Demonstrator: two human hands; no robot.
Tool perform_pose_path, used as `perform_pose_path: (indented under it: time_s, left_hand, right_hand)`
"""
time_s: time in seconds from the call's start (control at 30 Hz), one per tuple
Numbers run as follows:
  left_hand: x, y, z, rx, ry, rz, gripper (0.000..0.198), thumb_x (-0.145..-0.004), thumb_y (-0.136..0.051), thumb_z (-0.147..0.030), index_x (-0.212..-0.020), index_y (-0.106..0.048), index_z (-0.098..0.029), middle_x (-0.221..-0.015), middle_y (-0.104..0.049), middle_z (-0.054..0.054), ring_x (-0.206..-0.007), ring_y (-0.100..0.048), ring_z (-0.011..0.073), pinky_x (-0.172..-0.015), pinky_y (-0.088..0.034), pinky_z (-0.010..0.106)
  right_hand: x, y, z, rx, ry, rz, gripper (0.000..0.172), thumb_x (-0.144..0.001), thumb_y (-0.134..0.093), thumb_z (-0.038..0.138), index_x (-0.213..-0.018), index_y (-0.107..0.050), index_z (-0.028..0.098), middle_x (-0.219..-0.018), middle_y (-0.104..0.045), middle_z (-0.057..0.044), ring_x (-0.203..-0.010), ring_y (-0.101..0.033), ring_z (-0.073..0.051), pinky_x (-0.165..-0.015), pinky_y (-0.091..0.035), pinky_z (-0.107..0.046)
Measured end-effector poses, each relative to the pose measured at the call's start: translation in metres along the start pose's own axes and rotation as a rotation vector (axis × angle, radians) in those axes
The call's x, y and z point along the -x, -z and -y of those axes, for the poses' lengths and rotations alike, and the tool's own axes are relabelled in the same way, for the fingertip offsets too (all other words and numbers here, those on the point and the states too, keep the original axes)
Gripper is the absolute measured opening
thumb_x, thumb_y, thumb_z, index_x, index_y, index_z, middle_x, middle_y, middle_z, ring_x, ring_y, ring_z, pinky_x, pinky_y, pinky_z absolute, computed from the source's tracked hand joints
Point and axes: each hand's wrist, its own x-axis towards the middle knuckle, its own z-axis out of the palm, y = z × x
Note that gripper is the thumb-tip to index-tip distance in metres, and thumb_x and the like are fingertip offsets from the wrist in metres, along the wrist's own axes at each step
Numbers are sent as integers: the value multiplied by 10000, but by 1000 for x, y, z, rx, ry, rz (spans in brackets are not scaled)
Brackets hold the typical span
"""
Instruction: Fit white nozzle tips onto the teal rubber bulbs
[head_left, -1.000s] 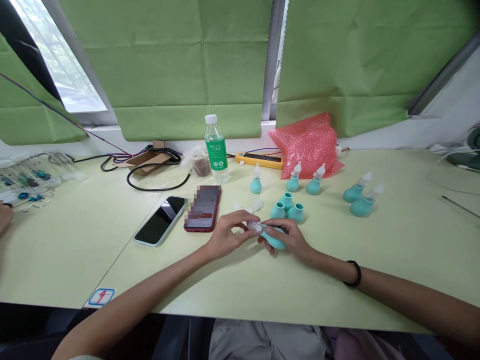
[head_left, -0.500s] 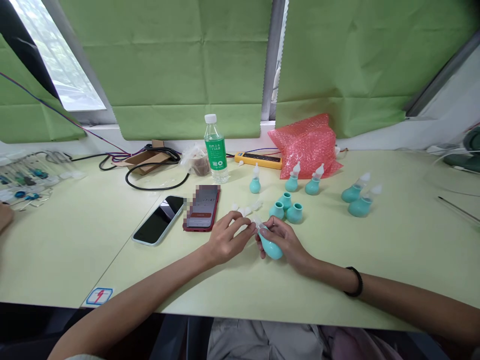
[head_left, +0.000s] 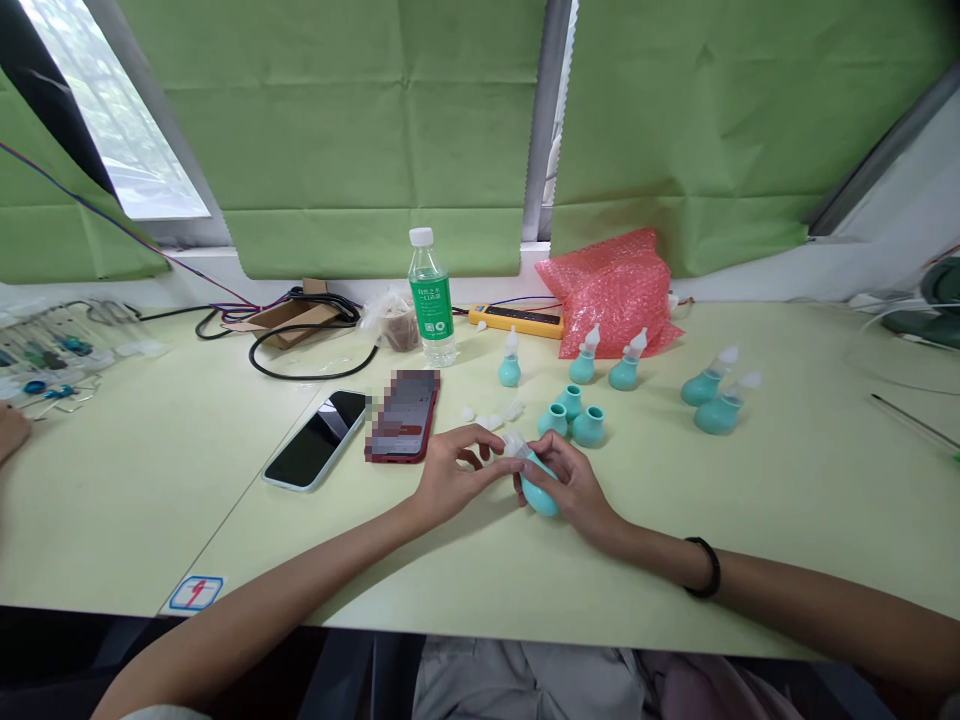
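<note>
My right hand (head_left: 577, 490) wraps round a teal rubber squeeze bulb (head_left: 541, 492), which tilts with its neck up and to the left. A clear plastic nozzle (head_left: 514, 444) is at the bulb's neck. My left hand (head_left: 456, 472) pinches this nozzle between thumb and index finger; how deep it sits is hidden. Just behind stand bare teal bulbs (head_left: 589, 427) with open necks. Small translucent white pieces (head_left: 490, 421) lie beyond my left hand. Farther back and to the right are several bulbs fitted with clear nozzles and white tips (head_left: 623, 365).
Two phones, one pale-cased (head_left: 315, 445) and one red-cased (head_left: 405, 420), lie left of my hands. Behind stand a water bottle (head_left: 433, 310), a yellow power strip (head_left: 517, 321) and a pink bubble-wrap bag (head_left: 615, 295). Another person's hand (head_left: 11, 432) shows at the left edge.
My left fingers have shifted slightly on the nozzle, the thumb now stretched straighter along its lower side. The bulb stays in my right hand, nearly in place.
</note>
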Motion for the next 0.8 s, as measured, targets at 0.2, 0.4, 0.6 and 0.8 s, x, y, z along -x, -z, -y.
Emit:
perform_pose_path:
  time_s: [0.2, 0.4, 0.6, 0.8]
  left_hand:
    - [-4, 1, -2, 346, 193, 88, 177, -632, -601, -277, -664, -611, -103, -666, -582, 43, -540, -498, 95, -416, -449, 195]
    - [-2, 2, -5, 314, 152, 111, 148, -674, -561, -246, -664, -626, -113, -681, -596, 45, -516, -505, 84, -444, -458, 198]
    - [5, -3, -3, 18, -51, -38, 131, -689, -531, -218, -694, -605, -111, -646, -587, 43, -578, -517, 97, -491, -465, 192]
    - [5, -4, -3, -38, -45, -48, 168, -713, -502, -242, -753, -615, -124, -663, -597, 46, -568, -527, 95, -516, -479, 209]
  right_hand:
    - [0, 4, -1, 49, 66, 29, 187, -736, -514, 275, -711, -347, 192, -651, -495, 22, -507, -501, -94, -490, -412, -258]
    - [1, 4, 1, 83, 88, 14, 169, -738, -510, 271, -721, -361, 194, -634, -475, 26, -504, -484, -91, -488, -408, -251]
    - [3, 2, -3, 146, 117, -47, 191, -709, -539, 281, -721, -368, 196, -665, -452, 21, -546, -460, -91, -503, -425, -235]
    - [0, 2, -8, 126, 102, -125, 216, -713, -525, 316, -725, -342, 202, -719, -449, 7, -604, -470, -105, -542, -435, -245]
